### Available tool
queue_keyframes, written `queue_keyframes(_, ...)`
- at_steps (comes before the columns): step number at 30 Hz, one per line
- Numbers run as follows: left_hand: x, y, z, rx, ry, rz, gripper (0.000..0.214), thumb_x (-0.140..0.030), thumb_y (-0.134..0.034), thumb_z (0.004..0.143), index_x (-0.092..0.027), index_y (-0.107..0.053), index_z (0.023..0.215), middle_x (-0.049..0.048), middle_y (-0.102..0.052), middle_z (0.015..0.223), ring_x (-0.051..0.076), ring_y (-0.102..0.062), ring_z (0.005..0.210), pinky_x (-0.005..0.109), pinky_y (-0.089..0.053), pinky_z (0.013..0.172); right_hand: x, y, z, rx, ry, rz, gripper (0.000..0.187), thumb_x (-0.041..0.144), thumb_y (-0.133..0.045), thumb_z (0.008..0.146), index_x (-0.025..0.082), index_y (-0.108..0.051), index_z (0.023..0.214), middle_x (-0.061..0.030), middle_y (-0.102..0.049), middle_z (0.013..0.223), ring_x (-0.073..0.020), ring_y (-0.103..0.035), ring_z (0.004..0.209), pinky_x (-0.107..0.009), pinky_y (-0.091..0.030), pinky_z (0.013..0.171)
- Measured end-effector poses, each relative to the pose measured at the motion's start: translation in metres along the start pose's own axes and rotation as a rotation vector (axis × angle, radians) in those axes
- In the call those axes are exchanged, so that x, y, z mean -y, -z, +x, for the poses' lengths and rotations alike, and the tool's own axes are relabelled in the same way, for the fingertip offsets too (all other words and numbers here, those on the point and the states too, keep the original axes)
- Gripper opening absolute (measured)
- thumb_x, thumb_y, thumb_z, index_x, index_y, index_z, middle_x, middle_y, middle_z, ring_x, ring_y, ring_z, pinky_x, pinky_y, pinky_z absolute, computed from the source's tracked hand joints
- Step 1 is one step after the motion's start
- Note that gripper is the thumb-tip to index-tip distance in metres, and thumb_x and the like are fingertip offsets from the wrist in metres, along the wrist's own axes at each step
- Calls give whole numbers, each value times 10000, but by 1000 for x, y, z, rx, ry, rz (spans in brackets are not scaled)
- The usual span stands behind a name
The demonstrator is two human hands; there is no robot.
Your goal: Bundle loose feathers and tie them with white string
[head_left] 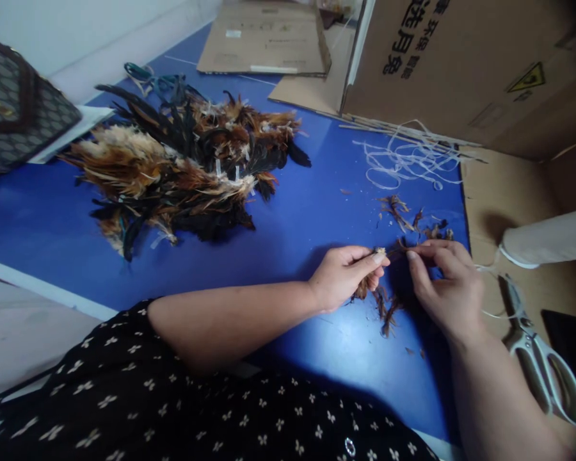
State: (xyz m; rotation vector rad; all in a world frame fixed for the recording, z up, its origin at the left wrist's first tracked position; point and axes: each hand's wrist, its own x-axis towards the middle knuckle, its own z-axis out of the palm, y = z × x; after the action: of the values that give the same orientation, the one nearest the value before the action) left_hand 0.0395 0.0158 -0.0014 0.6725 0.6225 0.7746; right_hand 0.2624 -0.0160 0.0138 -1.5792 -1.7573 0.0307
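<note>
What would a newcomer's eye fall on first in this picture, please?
Probably the large heap of brown and black feathers at the left of the blue tabletop. After that, perhaps the tangle of white string in front of the printed cardboard, and the pale-handled scissors lying beside the right hand.

Single head view, facing forward and down.
It looks from above and behind the fingers [445, 257], fairly near, taking in the blue table [317, 211] beyond and left of them.
</note>
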Motion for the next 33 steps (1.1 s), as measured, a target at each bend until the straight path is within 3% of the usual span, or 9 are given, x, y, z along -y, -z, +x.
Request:
queue_keyframes(4, 1, 0, 1, -43, -58, 39, 407, -502, -871, 984, -108, -801, 1059, 35, -740, 881, 91, -648, 706, 268, -503, 675, 16, 3, -4, -53, -108, 153, 215, 468, -761, 1080, 272, -799, 1000, -93, -841, 1091, -265, -796, 1006, -471, -664, 946)
queue_keyframes(9, -1, 0, 0, -101, -150, 91, 423, -532, -856, 990, -113, -800, 1017, 27, -722, 798, 106, -651, 708, 261, -485, 673, 20, 0, -11, -24, -283, 314, 253, 510, -800, 1064, 261, -809, 1109, -25, -823, 902, -175, -730, 664, -336, -621, 652)
queue_keyframes(14, -3, 0, -4, -107, -156, 162, 412, -525, -845, 1005, -115, -812, 1020, 29, -721, 780, 111, -657, 710, 257, -477, 672, 23, 0, -9, -62, -386, 436, 292, 538, -848, 1020, 261, -798, 1097, -11, -804, 844, -155, -686, 606, -295, -591, 584)
queue_keyframes(19, -2, 2, -6, -78, -119, 220, 400, -510, -817, 1038, -116, -842, 1106, 41, -737, 797, 107, -631, 699, 251, -449, 638, 25, 4, -4, -110, -468, 702, 279, 517, -873, 986, 279, -807, 1116, -26, -804, 913, -175, -724, 744, -311, -633, 691)
queue_keyframes(23, 0, 2, -6, -46, -105, 206, 376, -457, -810, 1054, -108, -851, 1187, 56, -775, 851, 114, -695, 775, 256, -533, 737, 24, 4, -4, -118, -467, 909, 252, 482, -891, 939, 293, -798, 1077, -13, -764, 910, -174, -691, 758, -326, -634, 732)
queue_keyframes(29, 4, 0, -3, -4, -153, 124, 358, -469, -896, 976, -126, -868, 1073, 147, -810, 1313, 124, -761, 887, 290, -614, 801, 36, -8, -10, -137, -477, 891, 231, 457, -916, 934, 300, -818, 1072, -15, -794, 935, -190, -759, 877, -353, -673, 900)
queue_keyframes(33, 1, -1, -1, 7, -166, 91, 346, -462, -918, 955, -138, -885, 1070, 145, -799, 1354, 128, -760, 914, 303, -617, 835, 42, -16, -17, -88, -480, 859, 272, 488, -932, 956, 290, -826, 1111, -28, -848, 1004, -191, -816, 939, -349, -690, 950)
